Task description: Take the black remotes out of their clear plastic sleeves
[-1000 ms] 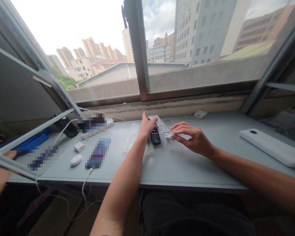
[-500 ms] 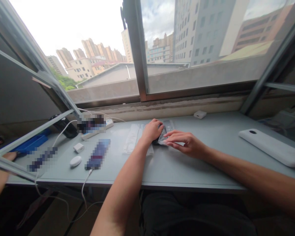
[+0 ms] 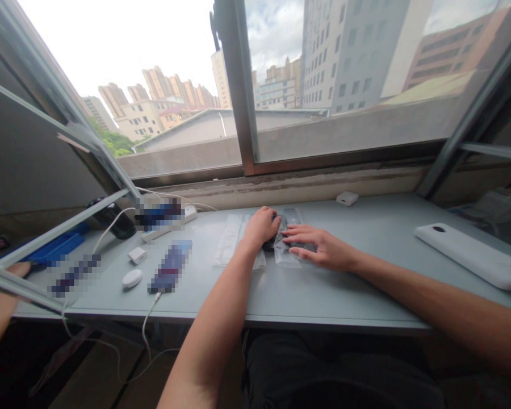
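My left hand (image 3: 260, 227) bends over a small black object (image 3: 271, 244) on the desk, its fingers curled round the far side. The palm hides most of that object, so its kind does not show. Under and beside my left wrist lies a flat clear plastic bag (image 3: 227, 245). My right hand (image 3: 317, 245) is spread low, fingers stretched out over another clear plastic bag (image 3: 286, 258). Something dark shows through this bag's far part, close to the window sill.
On the left are a phone (image 3: 170, 267) on a cable, a white oval case (image 3: 132, 279), a white charger (image 3: 137, 255) and a power strip (image 3: 191, 213). A white power bank (image 3: 472, 255) lies right; a white adapter (image 3: 347, 198) sits behind. Another person's arm (image 3: 0, 312) shows far left.
My right hand has lowered and flattened, with the fingers more stretched out. The clear bag under it now lies flatter. My left hand has barely shifted.
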{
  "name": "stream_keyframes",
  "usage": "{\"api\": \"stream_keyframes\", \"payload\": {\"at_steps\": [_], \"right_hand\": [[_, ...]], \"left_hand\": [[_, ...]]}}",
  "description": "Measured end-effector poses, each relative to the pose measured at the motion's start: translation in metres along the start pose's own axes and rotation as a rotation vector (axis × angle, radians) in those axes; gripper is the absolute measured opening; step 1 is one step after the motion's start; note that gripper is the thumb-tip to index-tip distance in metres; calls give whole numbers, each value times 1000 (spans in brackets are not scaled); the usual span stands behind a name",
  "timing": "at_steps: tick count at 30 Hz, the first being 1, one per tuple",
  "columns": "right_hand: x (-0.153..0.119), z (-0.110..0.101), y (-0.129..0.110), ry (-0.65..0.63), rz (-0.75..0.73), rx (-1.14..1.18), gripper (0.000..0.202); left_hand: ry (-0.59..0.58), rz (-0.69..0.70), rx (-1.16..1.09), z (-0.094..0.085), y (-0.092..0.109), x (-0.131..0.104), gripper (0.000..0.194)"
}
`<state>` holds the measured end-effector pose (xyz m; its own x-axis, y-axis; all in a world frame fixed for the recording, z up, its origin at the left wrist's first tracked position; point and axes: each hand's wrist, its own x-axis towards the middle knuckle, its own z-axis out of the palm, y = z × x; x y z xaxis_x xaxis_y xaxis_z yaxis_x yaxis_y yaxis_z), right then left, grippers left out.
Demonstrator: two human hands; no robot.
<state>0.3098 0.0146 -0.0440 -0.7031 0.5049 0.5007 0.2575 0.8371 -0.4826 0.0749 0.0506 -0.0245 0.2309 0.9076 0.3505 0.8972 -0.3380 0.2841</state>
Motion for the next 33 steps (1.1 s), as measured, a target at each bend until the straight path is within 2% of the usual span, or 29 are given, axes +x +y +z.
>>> {"api": "stream_keyframes", "payload": {"at_steps": [3, 10, 16, 21, 25, 29, 33], "right_hand": [[0, 0, 3, -17, 14, -12, 38], [1, -2, 0, 20, -4, -5, 36], [1, -2, 2, 30, -7, 5, 32], [0, -1, 2, 46, -13, 7, 40], [-3, 0, 1, -61, -12, -34, 53], [-4, 1, 2, -186, -24, -72, 50], [-4, 2, 8, -162, 12, -46, 46]], "left_hand": [[-38, 22, 26, -1, 0, -1, 31], [-44, 37, 10, 2, 1, 0, 33], [13, -15, -19, -1, 1, -1, 36], [132, -151, 6, -10, -5, 0, 44], [146, -286, 72, -17, -9, -2, 54], [61, -530, 242, -17, -13, -5, 73], [-93, -696, 179, -14, -17, -4, 87]]}}
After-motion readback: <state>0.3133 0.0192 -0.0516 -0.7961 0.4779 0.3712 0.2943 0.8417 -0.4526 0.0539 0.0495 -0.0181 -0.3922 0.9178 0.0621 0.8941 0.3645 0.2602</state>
